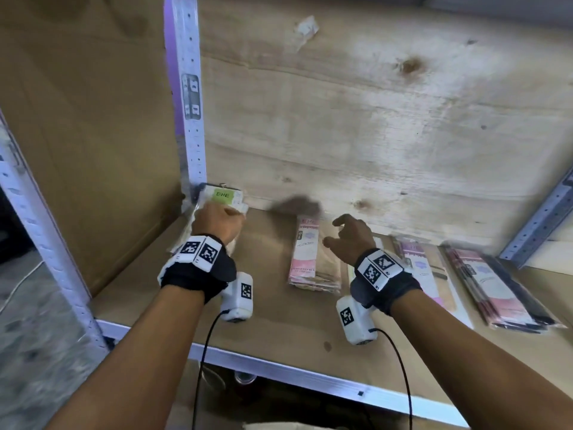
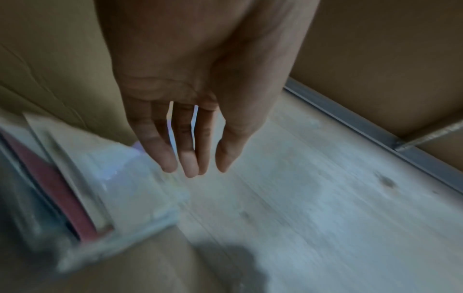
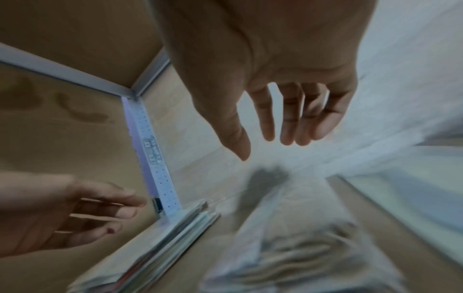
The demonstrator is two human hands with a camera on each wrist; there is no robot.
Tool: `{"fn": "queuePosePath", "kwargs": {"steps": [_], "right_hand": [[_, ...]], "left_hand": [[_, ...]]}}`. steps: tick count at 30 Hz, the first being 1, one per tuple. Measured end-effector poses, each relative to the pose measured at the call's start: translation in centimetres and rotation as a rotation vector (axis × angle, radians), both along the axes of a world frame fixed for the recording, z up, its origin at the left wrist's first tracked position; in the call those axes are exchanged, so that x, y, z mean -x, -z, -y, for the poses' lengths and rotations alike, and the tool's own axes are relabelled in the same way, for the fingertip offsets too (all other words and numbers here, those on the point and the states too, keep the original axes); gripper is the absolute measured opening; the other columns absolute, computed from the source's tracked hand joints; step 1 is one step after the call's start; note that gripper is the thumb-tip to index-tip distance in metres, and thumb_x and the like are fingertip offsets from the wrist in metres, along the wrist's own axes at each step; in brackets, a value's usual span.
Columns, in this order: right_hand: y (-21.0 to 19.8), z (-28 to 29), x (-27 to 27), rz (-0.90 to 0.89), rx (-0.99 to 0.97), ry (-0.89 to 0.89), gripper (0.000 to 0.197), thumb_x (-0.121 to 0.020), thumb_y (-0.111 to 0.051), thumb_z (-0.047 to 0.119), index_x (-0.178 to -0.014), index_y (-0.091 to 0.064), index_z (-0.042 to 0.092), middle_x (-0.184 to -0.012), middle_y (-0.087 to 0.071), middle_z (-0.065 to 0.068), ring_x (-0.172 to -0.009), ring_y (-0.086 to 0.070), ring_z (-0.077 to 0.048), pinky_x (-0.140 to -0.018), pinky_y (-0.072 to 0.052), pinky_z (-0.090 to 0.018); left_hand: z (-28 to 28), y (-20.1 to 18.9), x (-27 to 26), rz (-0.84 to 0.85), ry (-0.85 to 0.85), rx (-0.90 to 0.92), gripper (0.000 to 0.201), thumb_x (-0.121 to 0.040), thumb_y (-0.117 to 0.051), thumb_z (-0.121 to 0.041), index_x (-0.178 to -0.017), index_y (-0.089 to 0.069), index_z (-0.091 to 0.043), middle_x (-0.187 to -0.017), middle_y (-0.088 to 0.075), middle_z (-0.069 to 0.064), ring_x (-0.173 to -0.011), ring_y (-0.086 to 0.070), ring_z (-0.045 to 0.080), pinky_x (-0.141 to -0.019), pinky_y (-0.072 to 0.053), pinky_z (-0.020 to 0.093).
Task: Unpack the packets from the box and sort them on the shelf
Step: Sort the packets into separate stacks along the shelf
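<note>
A stack of clear packets with a green label [image 1: 225, 196] lies in the far left corner of the shelf [image 1: 273, 308]. My left hand [image 1: 218, 220] hovers right over it, fingers straight and holding nothing; the left wrist view shows the hand [image 2: 208, 170] open beside the blurred stack [image 2: 105, 190]. My right hand [image 1: 348, 232] hangs open with loosely bent fingers above a pink packet stack [image 1: 305, 259]. In the right wrist view that hand [image 3: 265, 148] is empty, with the left hand [image 3: 75, 208] and the corner stack [image 3: 162, 245] below it.
Two more packet stacks [image 1: 417, 262] [image 1: 499, 287] lie to the right on the shelf. A perforated metal post [image 1: 189, 88] and a cardboard side panel [image 1: 93, 150] close off the left. A wooden back panel [image 1: 372, 119] stands behind. The metal front edge [image 1: 279, 369] runs below my wrists.
</note>
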State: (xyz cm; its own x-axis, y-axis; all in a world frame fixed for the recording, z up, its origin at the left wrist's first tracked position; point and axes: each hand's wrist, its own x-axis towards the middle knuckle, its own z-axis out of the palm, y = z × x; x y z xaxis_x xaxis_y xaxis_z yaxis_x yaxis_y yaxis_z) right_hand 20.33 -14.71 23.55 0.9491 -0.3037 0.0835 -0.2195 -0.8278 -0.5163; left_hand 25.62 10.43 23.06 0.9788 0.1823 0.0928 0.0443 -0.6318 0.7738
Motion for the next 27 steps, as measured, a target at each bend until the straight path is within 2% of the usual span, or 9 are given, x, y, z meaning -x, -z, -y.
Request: {"fn": "queuePosePath", "kwargs": {"steps": [3, 6, 8, 11, 12, 15, 21, 24, 27], "right_hand": [[-0.4, -3.1, -1.3, 0.036, -0.099, -0.113, 0.029, -0.083, -0.069, 0.024, -0.111, -0.062, 0.02, -0.109, -0.067, -0.006, -0.104, -0.061, -0.025, -0.088, -0.049, -0.032], [0.3, -6.9, -2.7, -0.05, -0.465, -0.206, 0.026, -0.083, -0.068, 0.004, -0.107, -0.06, 0.01, -0.099, -0.067, -0.017, -0.084, -0.065, -0.032, -0.084, -0.056, -0.046], [1.1, -9.3, -3.7, -0.1, -0.545, -0.228, 0.02, -0.087, -0.062, -0.001, -0.104, -0.056, 0.008, -0.088, -0.063, -0.013, -0.073, -0.064, -0.027, -0.073, -0.059, -0.04], [2.0, -12.6, -4.7, -0.145, -0.598, -0.24, 0.02, -0.094, -0.046, -0.002, -0.081, -0.044, 0.011, -0.068, -0.045, -0.008, -0.055, -0.04, -0.02, -0.053, -0.039, -0.032], [2.5, -13.1, -5.1, -0.13, -0.58, -0.24, 0.025, -0.095, -0.044, -0.003, -0.076, -0.041, 0.013, -0.064, -0.043, -0.008, -0.053, -0.037, -0.019, -0.052, -0.034, -0.03], [3.5, -14.7, -6.3, -0.13, -0.747, -0.216, 0.016, -0.094, -0.06, 0.01, -0.081, -0.052, 0.008, -0.065, -0.055, -0.01, -0.053, -0.052, -0.022, -0.054, -0.048, -0.03], [4.9, -14.7, -7.4, -0.11, -0.656, -0.193, 0.029, -0.082, -0.078, 0.029, -0.072, -0.063, 0.007, -0.061, -0.066, -0.009, -0.053, -0.059, -0.023, -0.055, -0.05, -0.031], [5.3, -14.2, -7.3, -0.172, -0.62, -0.173, 0.031, -0.075, -0.083, 0.028, -0.068, -0.064, 0.005, -0.062, -0.065, -0.014, -0.057, -0.057, -0.025, -0.058, -0.046, -0.033], [5.5, -13.3, -7.0, -0.202, -0.662, -0.156, 0.023, -0.074, -0.084, 0.017, -0.069, -0.066, 0.002, -0.053, -0.061, -0.009, -0.046, -0.051, -0.02, -0.045, -0.041, -0.025]], "left_hand": [[-3.3, 0.2, -0.7, -0.001, -0.049, -0.026, 0.034, -0.09, -0.059, -0.023, -0.114, -0.069, -0.002, -0.124, -0.066, 0.017, -0.117, -0.058, 0.036, -0.101, -0.048, 0.041], [-5.5, 0.6, -0.7, -0.057, -0.01, -0.055, 0.037, -0.088, -0.065, -0.023, -0.117, -0.068, -0.001, -0.123, -0.066, 0.017, -0.112, -0.062, 0.034, -0.097, -0.049, 0.037], [-6.4, 1.0, -0.5, -0.105, 0.033, -0.089, 0.041, -0.088, -0.065, -0.026, -0.122, -0.065, -0.003, -0.121, -0.067, 0.017, -0.109, -0.063, 0.034, -0.094, -0.049, 0.036], [-7.1, 1.3, -0.3, -0.177, 0.093, -0.063, 0.052, -0.088, -0.069, -0.033, -0.127, -0.06, 0.0, -0.131, -0.062, 0.017, -0.117, -0.06, 0.032, -0.101, -0.046, 0.035], [-7.0, 1.4, -0.2, -0.185, 0.11, -0.061, 0.056, -0.087, -0.069, -0.034, -0.129, -0.058, 0.001, -0.135, -0.059, 0.016, -0.12, -0.058, 0.031, -0.101, -0.044, 0.033], [-7.2, 1.4, 0.1, -0.183, 0.16, -0.1, 0.053, -0.087, -0.069, -0.036, -0.125, -0.061, -0.001, -0.134, -0.061, 0.013, -0.12, -0.058, 0.03, -0.1, -0.042, 0.03], [-7.6, 1.3, 0.7, -0.16, 0.175, -0.132, 0.031, -0.09, -0.068, -0.03, -0.11, -0.074, -0.007, -0.12, -0.069, 0.009, -0.111, -0.063, 0.027, -0.101, -0.047, 0.034], [-7.7, 1.2, 1.2, -0.155, 0.18, -0.155, 0.027, -0.089, -0.069, -0.03, -0.109, -0.075, -0.013, -0.119, -0.07, 0.004, -0.109, -0.064, 0.023, -0.098, -0.048, 0.03], [-7.6, 1.3, 1.5, -0.162, 0.201, -0.144, 0.022, -0.088, -0.069, -0.029, -0.102, -0.077, -0.014, -0.11, -0.073, 0.005, -0.101, -0.067, 0.023, -0.094, -0.052, 0.031]]}}
